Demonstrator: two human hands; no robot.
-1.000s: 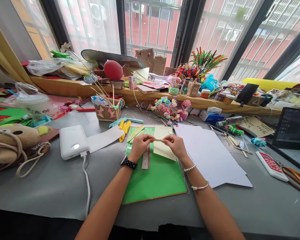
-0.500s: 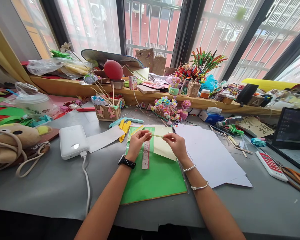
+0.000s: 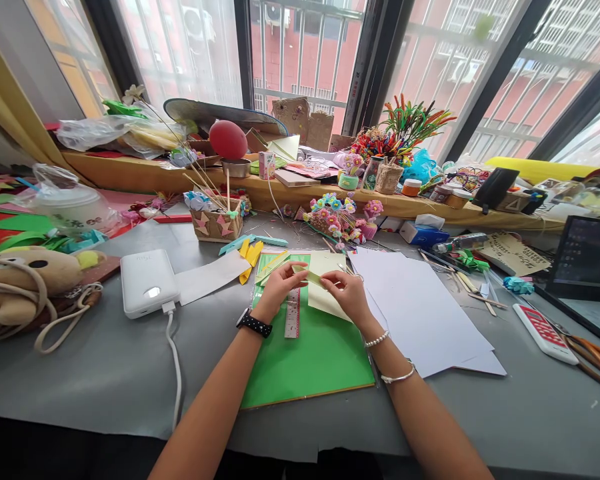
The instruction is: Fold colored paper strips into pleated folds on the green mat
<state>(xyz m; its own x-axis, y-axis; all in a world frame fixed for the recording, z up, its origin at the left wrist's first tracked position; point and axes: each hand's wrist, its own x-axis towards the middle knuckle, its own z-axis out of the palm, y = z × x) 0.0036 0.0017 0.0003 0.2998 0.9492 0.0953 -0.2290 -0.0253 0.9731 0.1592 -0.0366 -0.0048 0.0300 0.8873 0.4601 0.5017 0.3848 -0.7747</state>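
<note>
My left hand (image 3: 279, 288) and my right hand (image 3: 349, 295) are raised a little above a green mat (image 3: 310, 353) and pinch the two ends of a narrow pale green paper strip (image 3: 312, 277). The strip slants between them, higher at the left. Under the hands lie a pale yellow sheet (image 3: 325, 293) and a ruler (image 3: 293, 317) on the mat. A black watch sits on my left wrist, and bead and metal bracelets on my right.
White paper sheets (image 3: 420, 313) lie right of the mat. A white power bank (image 3: 145, 281) with a cable and a plush toy (image 3: 25, 280) are at the left. A star-patterned basket (image 3: 216, 223), paper flowers (image 3: 337, 217), a calculator (image 3: 543, 330) and a laptop (image 3: 587, 257) crowd the table.
The strip was level between my hands; now it is tilted and shorter between them, my hands having closed in slightly and dropped a little toward the yellow sheet.
</note>
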